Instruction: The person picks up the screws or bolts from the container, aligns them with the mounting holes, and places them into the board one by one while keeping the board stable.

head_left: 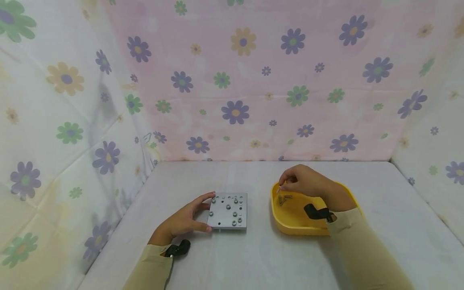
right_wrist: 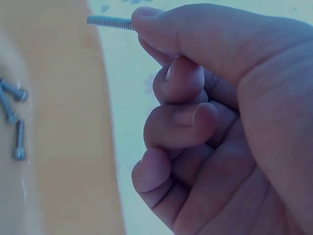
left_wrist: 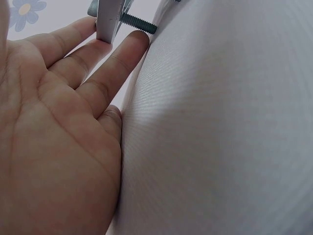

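A square silver metal plate (head_left: pixel 227 212) with several socket-head screws and bare holes rests on the white table. My left hand (head_left: pixel 186 219) holds its left side, thumb at the near corner and index finger at the far one. In the left wrist view, a threaded screw shank (left_wrist: pixel 139 23) sticks out beneath the plate (left_wrist: pixel 108 20), close to a fingertip. My right hand (head_left: pixel 304 183) pinches a screw (right_wrist: pixel 110 22) between thumb and index finger over the tray's far left rim; its head is hidden, and the other fingers are curled.
The yellow tray (head_left: pixel 301 230) stands right of the plate, under my right forearm. Several loose socket-head screws (head_left: pixel 282 200) lie at its left end. Flower-patterned cloth (head_left: pixel 235 133) walls the table (head_left: pixel 253 262) at the back and both sides.
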Demonstrator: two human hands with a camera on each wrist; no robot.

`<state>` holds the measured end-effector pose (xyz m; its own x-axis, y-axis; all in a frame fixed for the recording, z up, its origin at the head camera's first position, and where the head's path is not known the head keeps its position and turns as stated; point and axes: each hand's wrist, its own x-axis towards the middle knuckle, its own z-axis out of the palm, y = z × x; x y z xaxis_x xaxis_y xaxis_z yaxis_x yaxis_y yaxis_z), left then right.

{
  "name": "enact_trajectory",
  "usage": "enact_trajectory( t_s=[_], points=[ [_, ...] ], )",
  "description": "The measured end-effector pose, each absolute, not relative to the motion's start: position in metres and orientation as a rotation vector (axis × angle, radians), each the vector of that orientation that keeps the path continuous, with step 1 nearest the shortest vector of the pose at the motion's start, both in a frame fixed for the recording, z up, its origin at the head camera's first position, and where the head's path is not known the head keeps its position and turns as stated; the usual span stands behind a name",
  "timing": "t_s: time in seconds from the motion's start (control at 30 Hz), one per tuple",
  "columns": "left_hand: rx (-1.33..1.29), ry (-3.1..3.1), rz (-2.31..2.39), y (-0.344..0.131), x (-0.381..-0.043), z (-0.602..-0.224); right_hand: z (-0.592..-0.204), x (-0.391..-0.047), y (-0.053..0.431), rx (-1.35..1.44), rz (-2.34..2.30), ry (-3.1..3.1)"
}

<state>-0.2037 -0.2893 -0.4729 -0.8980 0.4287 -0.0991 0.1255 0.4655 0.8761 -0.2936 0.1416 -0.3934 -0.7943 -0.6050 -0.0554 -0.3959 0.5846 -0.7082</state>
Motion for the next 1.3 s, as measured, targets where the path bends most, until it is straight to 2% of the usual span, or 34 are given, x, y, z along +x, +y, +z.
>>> enact_trajectory(
  t_s=[0.53,1.3],
  points=[
    [0.493,2.396,1.42,-0.29,-0.206,-0.475,-0.392,-0.282,0.122,-0.895,-1.19,2.507],
    [0.451,2.42,1.389,-0.292,-0.205,-0.474,-0.388,-0.27,0.066,-0.907,-1.352,2.561]
  ],
)
